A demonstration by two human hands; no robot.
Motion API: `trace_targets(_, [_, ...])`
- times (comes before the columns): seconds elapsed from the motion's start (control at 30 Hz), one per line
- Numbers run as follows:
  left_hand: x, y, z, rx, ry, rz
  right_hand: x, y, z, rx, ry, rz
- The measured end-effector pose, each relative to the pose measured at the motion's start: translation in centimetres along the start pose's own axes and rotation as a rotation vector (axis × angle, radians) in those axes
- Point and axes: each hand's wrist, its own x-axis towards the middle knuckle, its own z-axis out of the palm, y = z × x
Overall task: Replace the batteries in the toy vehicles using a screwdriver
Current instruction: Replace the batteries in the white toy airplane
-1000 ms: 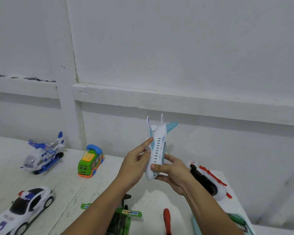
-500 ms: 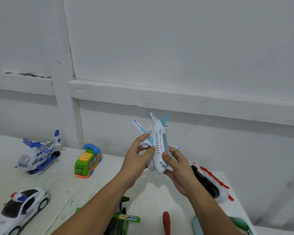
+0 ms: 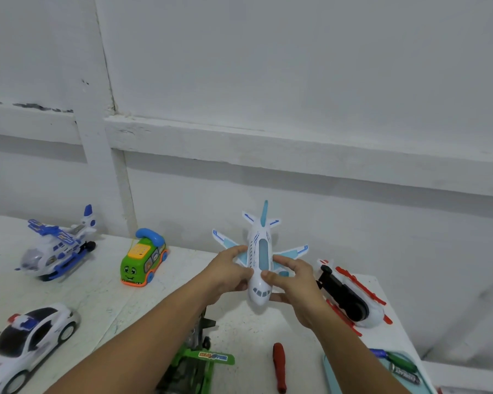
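A white and light-blue toy airplane [image 3: 260,251] is held above the white table [image 3: 103,297], top side up, nose toward me and tail toward the wall. My left hand [image 3: 228,273] grips its left flank near the wing. My right hand [image 3: 293,282] grips its right flank, thumb on the fuselage and fingers under the nose. A red-handled screwdriver [image 3: 279,365] lies on the table below my right forearm. Batteries [image 3: 402,368] lie in a light-blue tray [image 3: 329,373] at the bottom right.
A blue and white helicopter [image 3: 57,247], a green bus with a blue phone handset [image 3: 143,258] and a white police car [image 3: 26,342] stand at the left. A green plane [image 3: 197,362] lies under my left forearm. A white, black and red toy [image 3: 350,300] lies on its side at right.
The airplane has been turned from standing on its nose, side-on, to lying level with its top up and lowered toward the table. Both hands shifted their hold on it.
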Motion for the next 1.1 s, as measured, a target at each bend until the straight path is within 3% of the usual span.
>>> trace_targets(0.2, [1.5,-0.1,-0.5,0.060,-0.045,-0.168,0.5,1.9,0.7,-0.041,0.016,0.088])
trace_targets(0.67, [4.8,1.0,-5.7,0.250,-0.143,-0.283,2.1,2.0,3.5,0.052,-0.028,0.180])
trace_targets(1.1, [4.6,-2.7,-7.4,0.131,-0.149,-0.286,1.9,4.3,4.1,-0.015,-0.086,0.162])
